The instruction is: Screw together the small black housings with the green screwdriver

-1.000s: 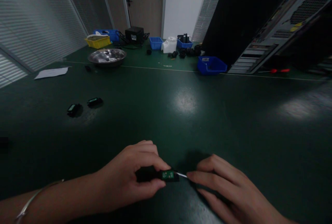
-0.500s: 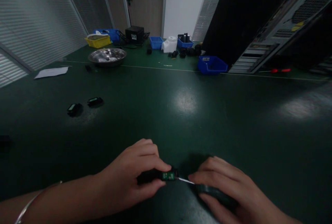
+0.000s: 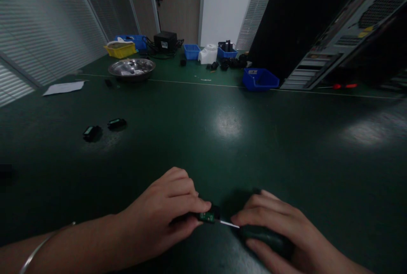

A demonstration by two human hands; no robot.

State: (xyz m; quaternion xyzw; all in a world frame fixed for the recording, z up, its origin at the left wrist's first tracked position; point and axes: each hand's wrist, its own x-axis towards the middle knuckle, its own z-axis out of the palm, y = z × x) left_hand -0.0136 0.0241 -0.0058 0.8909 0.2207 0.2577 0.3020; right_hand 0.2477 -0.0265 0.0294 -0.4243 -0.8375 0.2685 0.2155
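Note:
Between thumb and fingers, my left hand [image 3: 168,210] pinches a small black module with a green circuit board [image 3: 207,216] low over the green table. My right hand [image 3: 280,227] is wrapped around the dark handle of a screwdriver [image 3: 265,239]. Its thin metal shaft points left, and the tip meets the right end of the module; whether it sits inside or only touches cannot be seen. Two similar black modules with green faces, one [image 3: 91,133] and another [image 3: 116,123], lie apart on the table to the left.
A metal bowl [image 3: 132,69] holding small parts stands at the back left, near a white paper [image 3: 63,88] and a yellow bin [image 3: 121,50]. Further right is a blue bin [image 3: 260,80]. A large computer case [image 3: 318,53] and a red-handled tool [image 3: 345,86] occupy the far right.
The module has tilted slightly in my left hand, so its green board faces me less. The screwdriver handle has turned a little within my right hand, and its tip stays at the module.

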